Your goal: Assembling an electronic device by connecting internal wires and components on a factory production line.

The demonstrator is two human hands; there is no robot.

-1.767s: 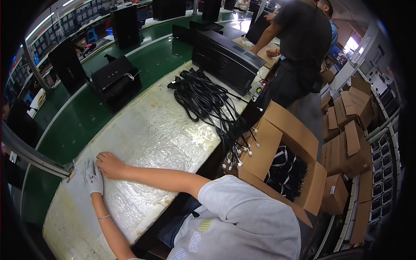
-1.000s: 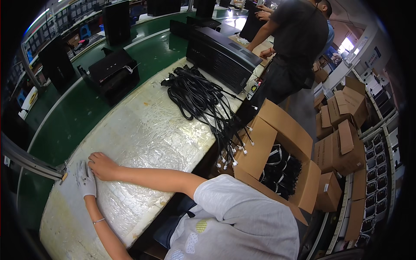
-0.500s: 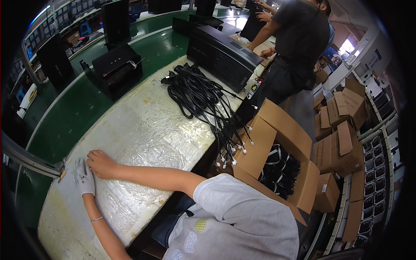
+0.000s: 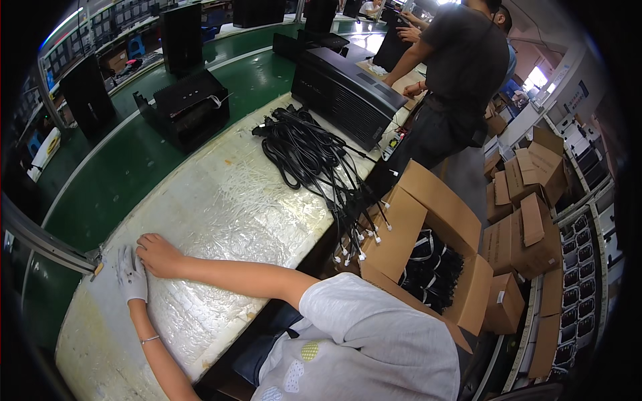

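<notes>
My left hand (image 4: 133,275), in a pale glove with dark marks on it, lies on the film-covered worktop at its left end, fingers stretched out. My bare right hand (image 4: 158,256) rests right beside it, its loosely bent fingertips close to or touching the glove. Neither hand shows anything in its grasp. Farther along the worktop (image 4: 221,230) is a heap of black cables (image 4: 304,147), their white-tipped ends hanging over the near edge. Behind the cables sits a large black ribbed case (image 4: 348,93).
An open cardboard box (image 4: 435,200) with bundled black cables stands right of the worktop. A green conveyor (image 4: 134,154) carries black housings (image 4: 190,103) beyond it. A metal rail (image 4: 50,244) reaches the worktop's left end. A co-worker (image 4: 468,67) stands at the far right.
Both hands stay in nearly the same place and pose. The whole view has shifted slightly, so the cables, the case and the housings appear a little lower or farther right.
</notes>
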